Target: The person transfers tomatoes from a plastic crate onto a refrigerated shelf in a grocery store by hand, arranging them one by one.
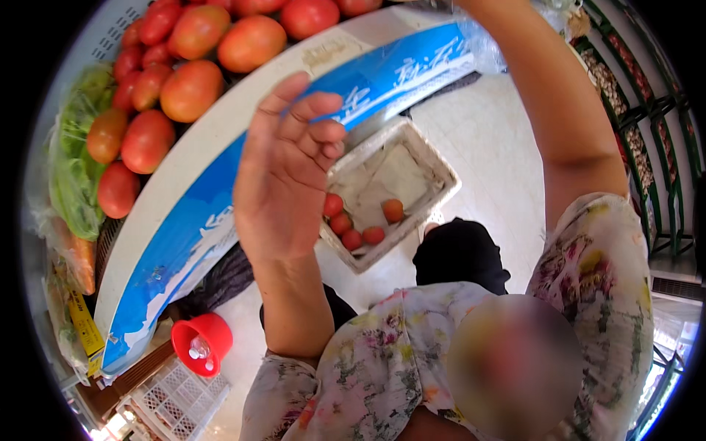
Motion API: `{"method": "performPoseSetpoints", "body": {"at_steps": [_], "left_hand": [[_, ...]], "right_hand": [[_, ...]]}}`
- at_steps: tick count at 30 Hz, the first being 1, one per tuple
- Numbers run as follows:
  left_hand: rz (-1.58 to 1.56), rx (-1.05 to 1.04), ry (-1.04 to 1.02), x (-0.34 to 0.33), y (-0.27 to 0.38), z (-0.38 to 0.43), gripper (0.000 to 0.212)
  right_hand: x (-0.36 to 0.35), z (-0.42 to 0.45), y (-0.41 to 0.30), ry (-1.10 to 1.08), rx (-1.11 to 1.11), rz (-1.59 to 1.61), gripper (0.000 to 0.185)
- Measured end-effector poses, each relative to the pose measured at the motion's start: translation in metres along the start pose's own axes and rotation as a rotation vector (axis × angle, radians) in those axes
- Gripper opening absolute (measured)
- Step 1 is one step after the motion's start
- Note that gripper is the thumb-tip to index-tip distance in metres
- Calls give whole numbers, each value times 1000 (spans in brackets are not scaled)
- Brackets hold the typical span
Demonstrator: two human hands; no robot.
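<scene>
My left hand is raised with its palm towards me and its fingers partly curled and apart, holding nothing. It hangs in front of the blue and white front of a curved display stand. Past the top edge of the view, my right hand is out of sight; only the forearm shows. Large red tomatoes are heaped on the stand at the upper left. Below, on the floor, sits a white foam box holding several smaller tomatoes; my left hand hides part of its left side.
Bagged leafy greens and a bagged carrot lie at the far left. A red bucket with a plastic bottle stands beside a white plastic crate. Green-framed racks run along the right. Clear plastic bags hang near my right forearm.
</scene>
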State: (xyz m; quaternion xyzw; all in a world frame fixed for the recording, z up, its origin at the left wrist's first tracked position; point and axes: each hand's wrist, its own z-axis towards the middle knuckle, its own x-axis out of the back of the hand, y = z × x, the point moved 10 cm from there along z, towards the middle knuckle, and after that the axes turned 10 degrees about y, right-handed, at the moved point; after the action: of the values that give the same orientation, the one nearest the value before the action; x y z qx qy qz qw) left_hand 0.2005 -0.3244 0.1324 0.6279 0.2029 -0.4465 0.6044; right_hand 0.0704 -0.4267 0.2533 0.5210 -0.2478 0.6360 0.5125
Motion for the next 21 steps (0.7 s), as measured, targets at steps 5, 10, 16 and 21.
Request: {"method": "performPoseSetpoints", "body": {"at_steps": [5,10,16,21], "left_hand": [[53,67,-13,20,-22,-1,47],[293,562,330,85,-129,-29,32],[85,625,888,161,-154,-49,26],[21,669,675,145,-162,-47,25]], "right_hand": [[-118,-143,-46,-747,22,1014,35],[-390,-292,-72,-1001,-322,772,46],[-499,-360,-124,-950,-355,661,74],[-491,-360,-146,-842,-277,607,61]]}}
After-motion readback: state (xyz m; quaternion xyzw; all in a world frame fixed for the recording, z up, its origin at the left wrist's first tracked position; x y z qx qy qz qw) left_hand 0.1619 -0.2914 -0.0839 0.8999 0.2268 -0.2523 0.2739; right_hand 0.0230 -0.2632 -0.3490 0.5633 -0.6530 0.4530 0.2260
